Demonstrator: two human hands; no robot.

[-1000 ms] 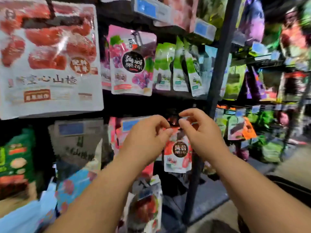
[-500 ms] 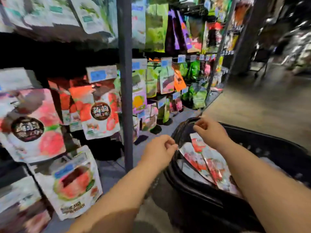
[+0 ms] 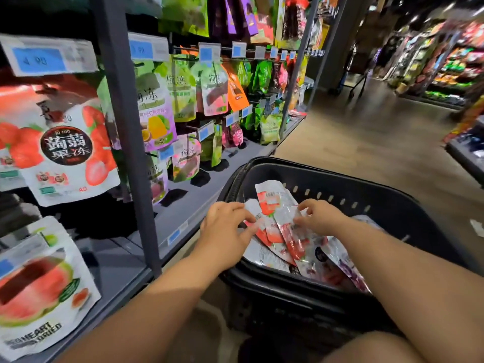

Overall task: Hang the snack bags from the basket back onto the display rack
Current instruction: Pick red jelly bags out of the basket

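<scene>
Reaching into the black basket point(image 3: 366, 189), both hands meet on the top snack bag point(image 3: 272, 203) near the left rim. Right hand point(image 3: 318, 217) pinches its right edge; left hand point(image 3: 225, 231) touches its left edge, grip unclear. Other bags point(image 3: 337, 260) lie underneath. Display rack point(image 3: 136, 179) stands just left.

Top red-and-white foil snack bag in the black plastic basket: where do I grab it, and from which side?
Probably pinch the red-and-white foil snack bag at its raised far end, coming from above: that flat edge sticks up free inside the black plastic basket, while its near end is wedged among other bags.
</scene>
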